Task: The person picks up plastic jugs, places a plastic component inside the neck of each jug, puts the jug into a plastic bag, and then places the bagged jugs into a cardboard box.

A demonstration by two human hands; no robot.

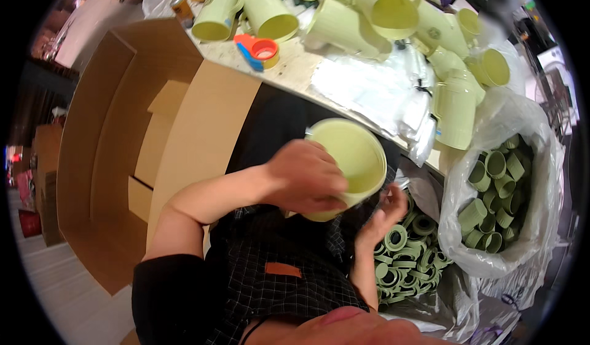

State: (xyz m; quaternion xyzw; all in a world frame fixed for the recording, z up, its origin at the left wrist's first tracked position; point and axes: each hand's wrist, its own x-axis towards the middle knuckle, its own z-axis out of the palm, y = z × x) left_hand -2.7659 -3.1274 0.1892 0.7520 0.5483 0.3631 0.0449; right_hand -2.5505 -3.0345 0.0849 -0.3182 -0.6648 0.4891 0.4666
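A pale green plastic jug (361,154) is tilted in front of me, its wide mouth facing up. My left hand (309,176) is closed on the jug's near left side, with the fingers curled over its wall and slightly blurred. Just off the jug's lower right side is my right hand (385,215), its fingers apart and holding nothing. I cannot tell whether its fingertips touch the jug. Part of the jug's near wall is hidden behind my left hand.
A large open cardboard box (98,160) stands at the left. More green jugs (270,14), an orange tape dispenser (264,51) and clear plastic bags (369,84) lie on the table. At the right are green ring-shaped parts (402,262) and a lined bag (455,213) of green cylindrical parts.
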